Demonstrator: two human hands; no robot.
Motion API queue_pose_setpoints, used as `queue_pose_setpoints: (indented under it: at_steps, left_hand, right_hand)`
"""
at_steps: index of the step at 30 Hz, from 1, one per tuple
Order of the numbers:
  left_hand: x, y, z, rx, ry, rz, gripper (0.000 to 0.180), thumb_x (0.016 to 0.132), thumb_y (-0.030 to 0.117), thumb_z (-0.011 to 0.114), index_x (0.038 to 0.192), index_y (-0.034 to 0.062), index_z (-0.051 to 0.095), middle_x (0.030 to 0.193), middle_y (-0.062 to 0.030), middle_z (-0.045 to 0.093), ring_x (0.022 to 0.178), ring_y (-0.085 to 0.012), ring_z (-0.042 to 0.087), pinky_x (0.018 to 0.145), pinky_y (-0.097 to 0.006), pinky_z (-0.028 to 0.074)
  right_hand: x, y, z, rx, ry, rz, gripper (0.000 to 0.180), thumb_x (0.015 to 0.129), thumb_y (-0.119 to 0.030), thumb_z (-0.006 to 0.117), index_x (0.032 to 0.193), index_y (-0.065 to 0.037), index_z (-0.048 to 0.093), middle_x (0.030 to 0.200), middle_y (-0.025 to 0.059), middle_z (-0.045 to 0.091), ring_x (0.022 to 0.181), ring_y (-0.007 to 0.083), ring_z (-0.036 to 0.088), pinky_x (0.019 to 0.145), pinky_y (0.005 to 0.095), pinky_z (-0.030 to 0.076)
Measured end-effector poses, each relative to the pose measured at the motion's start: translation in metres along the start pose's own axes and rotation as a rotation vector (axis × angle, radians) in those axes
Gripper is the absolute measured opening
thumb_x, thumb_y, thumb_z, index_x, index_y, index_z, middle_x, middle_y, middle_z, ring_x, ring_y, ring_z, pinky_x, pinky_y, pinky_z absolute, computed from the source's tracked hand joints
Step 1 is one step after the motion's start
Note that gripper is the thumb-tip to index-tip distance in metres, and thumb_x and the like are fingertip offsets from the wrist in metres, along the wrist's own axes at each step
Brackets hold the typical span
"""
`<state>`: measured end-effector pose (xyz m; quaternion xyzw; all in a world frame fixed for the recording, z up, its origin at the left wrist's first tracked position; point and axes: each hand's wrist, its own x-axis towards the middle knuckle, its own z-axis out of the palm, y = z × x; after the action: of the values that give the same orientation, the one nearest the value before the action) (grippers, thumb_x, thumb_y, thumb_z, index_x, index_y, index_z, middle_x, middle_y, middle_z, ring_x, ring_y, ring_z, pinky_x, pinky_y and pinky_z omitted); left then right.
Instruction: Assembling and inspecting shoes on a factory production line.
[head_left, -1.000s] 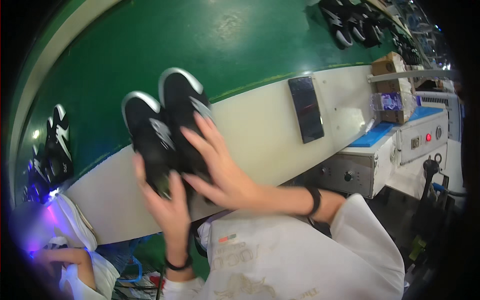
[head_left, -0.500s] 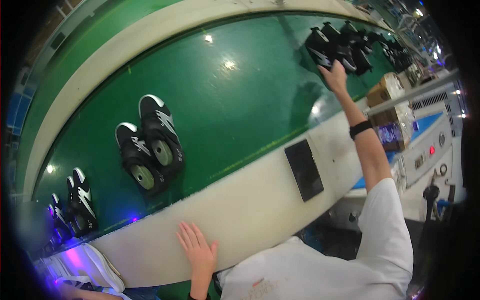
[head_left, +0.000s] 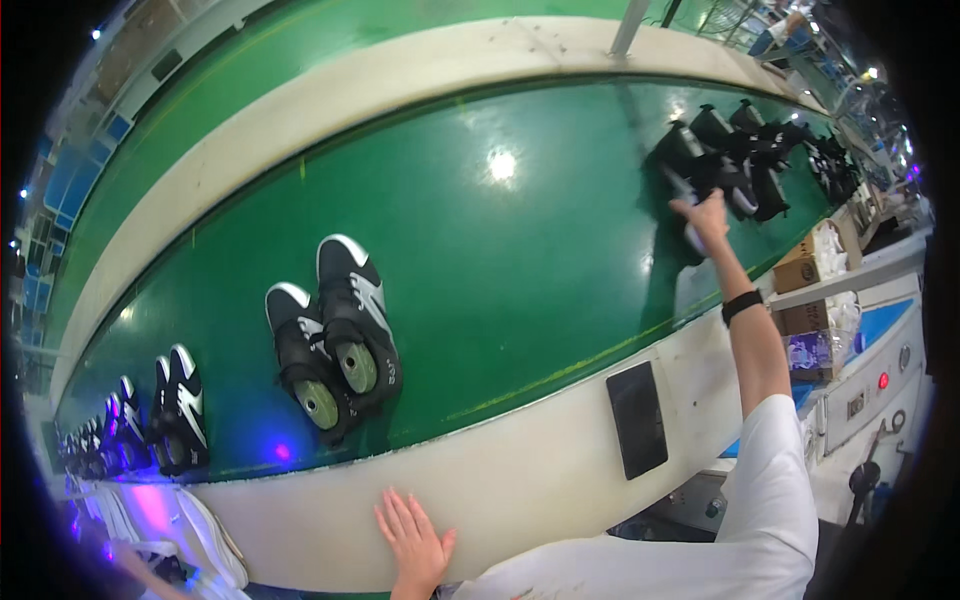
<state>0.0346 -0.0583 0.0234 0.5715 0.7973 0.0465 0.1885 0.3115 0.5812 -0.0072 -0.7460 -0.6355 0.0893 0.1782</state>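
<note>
My right hand [head_left: 704,214] reaches far out to the right over the green conveyor belt [head_left: 520,270]. Its fingers close on the near end of a black shoe [head_left: 686,158] at the edge of a cluster of black shoes [head_left: 765,165]. A black band circles that wrist. My left hand [head_left: 413,536] lies flat with fingers apart on the white front rim [head_left: 520,470] of the conveyor, holding nothing. A pair of black-and-white shoes [head_left: 335,335] lies side by side on the belt, above and left of my left hand.
More black-and-white shoe pairs [head_left: 175,405] sit on the belt at far left. A black rectangular panel [head_left: 638,418] is set into the white rim. Cardboard boxes [head_left: 810,265] and a grey control box with a red button [head_left: 870,385] stand at right.
A second ago both hands held the pair of shoes. The pair now lies on the belt, the left hand rests on the rim, and the right hand has reached the shoe cluster.
</note>
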Motion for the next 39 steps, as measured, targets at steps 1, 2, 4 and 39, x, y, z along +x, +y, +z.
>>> queue_pose_setpoints:
  at_steps: [1,2,4,39]
  left_hand:
    - [-0.002,-0.001,0.0,0.009,0.009,-0.015,0.079,0.094,0.042,0.042,0.139,-0.0193,0.021,0.147,-0.0404,0.012,0.138,-0.0554,0.011,0.111,-0.067,0.01]
    - [-0.003,-0.002,0.0,0.017,0.013,-0.025,0.079,0.094,0.043,0.041,0.139,-0.0191,0.021,0.147,-0.0402,0.012,0.139,-0.0549,0.011,0.111,-0.066,0.01]
    - [-0.003,-0.002,0.0,0.016,0.015,-0.037,0.079,0.094,0.043,0.04,0.139,-0.0193,0.02,0.148,-0.0403,0.011,0.139,-0.0548,0.01,0.111,-0.067,0.008]
    - [0.039,-0.015,-0.044,-0.41,0.202,0.179,0.022,0.087,0.028,0.065,0.085,0.0079,0.073,0.07,-0.0107,0.066,0.063,-0.0287,0.064,0.058,-0.037,0.048]
  right_hand:
    - [-0.013,-0.007,0.012,0.011,-0.027,-0.03,0.104,0.058,-0.047,0.086,0.138,-0.002,0.037,0.134,0.018,0.052,0.126,0.0353,0.049,0.103,0.0547,0.035]
    - [-0.032,-0.017,0.017,0.121,-0.093,-0.081,0.102,0.058,-0.046,0.086,0.136,-0.002,0.038,0.133,0.0185,0.053,0.125,0.0365,0.049,0.104,0.0511,0.036]
    - [-0.087,-0.065,-0.002,0.534,-0.277,-0.173,0.071,0.059,-0.036,0.086,0.109,0.006,0.058,0.103,0.0156,0.066,0.094,0.0258,0.063,0.083,0.0357,0.048]
    - [-0.438,-0.08,-0.104,0.64,-1.322,-1.443,0.061,0.072,0.004,0.067,0.131,-0.002,0.051,0.12,0.0172,0.056,0.115,0.0348,0.048,0.1,0.0411,0.04]
